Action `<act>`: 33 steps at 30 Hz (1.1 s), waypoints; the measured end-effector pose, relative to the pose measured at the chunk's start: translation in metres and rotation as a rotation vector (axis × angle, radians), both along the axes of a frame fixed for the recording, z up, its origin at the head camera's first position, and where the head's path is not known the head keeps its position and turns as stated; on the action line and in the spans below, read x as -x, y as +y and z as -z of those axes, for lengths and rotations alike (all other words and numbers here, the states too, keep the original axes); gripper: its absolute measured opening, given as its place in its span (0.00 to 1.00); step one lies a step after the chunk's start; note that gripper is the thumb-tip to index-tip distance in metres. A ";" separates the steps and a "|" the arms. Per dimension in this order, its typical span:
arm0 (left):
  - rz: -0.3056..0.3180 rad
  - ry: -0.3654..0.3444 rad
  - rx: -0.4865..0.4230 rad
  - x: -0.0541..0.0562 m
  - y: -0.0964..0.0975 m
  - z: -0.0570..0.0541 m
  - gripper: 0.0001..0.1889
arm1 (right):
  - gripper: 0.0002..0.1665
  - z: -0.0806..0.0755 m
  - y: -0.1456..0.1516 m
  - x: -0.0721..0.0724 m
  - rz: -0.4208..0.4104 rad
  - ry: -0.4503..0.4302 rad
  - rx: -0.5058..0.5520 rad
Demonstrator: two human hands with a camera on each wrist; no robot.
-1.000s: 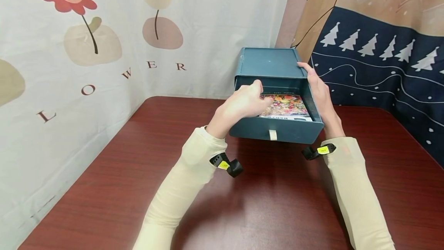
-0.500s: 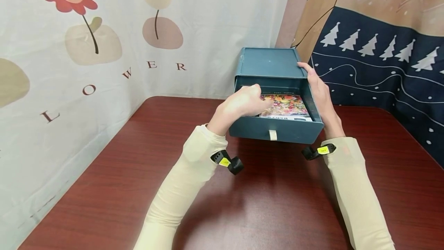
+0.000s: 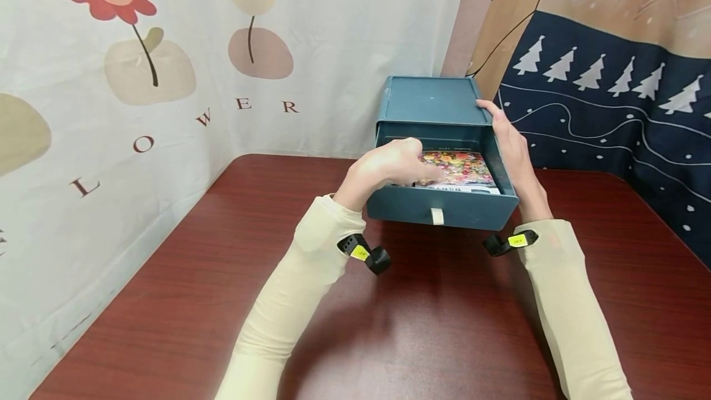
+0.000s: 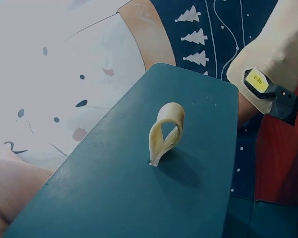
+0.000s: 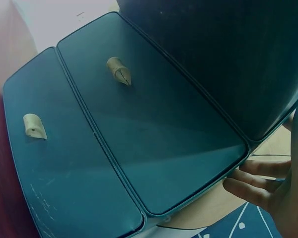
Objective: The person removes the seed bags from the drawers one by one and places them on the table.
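A teal drawer cabinet stands at the table's back, with its top drawer pulled out. Inside lies a flat item with a colourful floral cover, perhaps a book. My left hand reaches over the drawer's left side, thumb above the floral cover. Its other fingertips are hidden, so whether they hold anything is unclear. My right hand rests against the cabinet's right side, one finger on the top edge. In the right wrist view its fingers lie fairly straight along that side.
Two lower drawers, the middle one and the bottom one, sit closed, each with a pale loop tab. Another tab sticks out from the open drawer's front. The table is reddish-brown, with a printed curtain behind it.
My left hand has shifted slightly right inside the drawer, its thumb moving further across the floral cover. The right hand, cabinet and drawer look unmoved.
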State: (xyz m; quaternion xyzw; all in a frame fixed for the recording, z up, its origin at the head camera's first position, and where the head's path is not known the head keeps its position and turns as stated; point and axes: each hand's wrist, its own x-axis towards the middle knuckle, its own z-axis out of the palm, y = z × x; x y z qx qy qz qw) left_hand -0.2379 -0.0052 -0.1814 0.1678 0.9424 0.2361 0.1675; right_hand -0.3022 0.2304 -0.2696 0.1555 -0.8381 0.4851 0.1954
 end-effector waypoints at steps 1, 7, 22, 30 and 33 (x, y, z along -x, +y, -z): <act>0.003 -0.007 -0.027 0.001 0.000 0.001 0.19 | 0.33 0.000 0.000 0.000 -0.001 0.002 -0.001; 0.060 -0.013 -0.147 0.007 -0.002 0.005 0.25 | 0.34 0.002 0.001 0.001 -0.005 0.006 0.005; 0.048 -0.044 -0.278 0.013 -0.004 0.007 0.11 | 0.34 0.001 0.001 0.003 0.002 0.000 -0.007; 0.029 -0.151 -0.357 0.013 -0.004 0.008 0.11 | 0.34 0.001 0.001 0.001 -0.005 -0.013 0.002; 0.020 -0.204 -0.406 0.012 -0.006 0.008 0.16 | 0.34 0.001 0.001 0.001 -0.006 -0.011 0.004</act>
